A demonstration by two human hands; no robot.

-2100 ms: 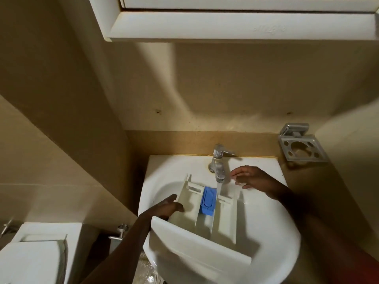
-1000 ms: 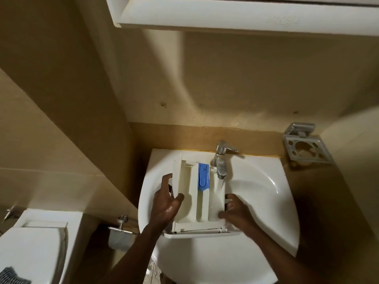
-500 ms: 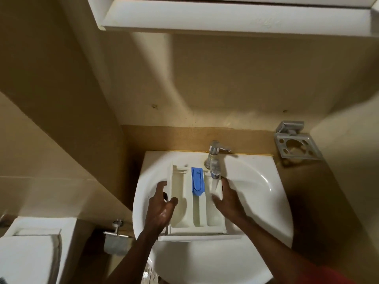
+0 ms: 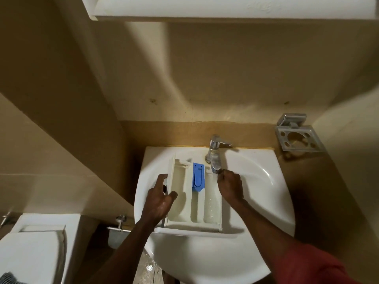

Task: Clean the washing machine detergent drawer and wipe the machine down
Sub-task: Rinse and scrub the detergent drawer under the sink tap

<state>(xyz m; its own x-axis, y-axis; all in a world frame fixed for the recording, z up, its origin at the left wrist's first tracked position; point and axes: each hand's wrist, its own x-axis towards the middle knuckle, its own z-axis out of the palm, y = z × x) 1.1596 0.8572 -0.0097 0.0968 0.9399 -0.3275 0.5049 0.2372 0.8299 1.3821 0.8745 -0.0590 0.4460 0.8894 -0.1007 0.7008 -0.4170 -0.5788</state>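
The white detergent drawer (image 4: 182, 201) lies over the white sink (image 4: 256, 193), its front panel toward me and its compartments facing up. A blue insert (image 4: 198, 177) sits in the middle compartment. My left hand (image 4: 159, 198) grips the drawer's left wall, thumb inside the left compartment. My right hand (image 4: 230, 186) rests on the drawer's right wall near its far end, fingers curled just under the chrome tap (image 4: 215, 158). Water runs from the spout into the right compartment, which looks wet.
A chrome toothbrush holder (image 4: 297, 138) is fixed to the wall at the right. A toilet cistern (image 4: 34, 249) stands at lower left, with a toilet-roll holder (image 4: 120, 226) beside the sink. A white cabinet (image 4: 225, 9) hangs overhead.
The drawer was tilted up in the basin, then laid flat across the sink under the tap. My right hand moved from the drawer's front right corner up along its right wall to the spout.
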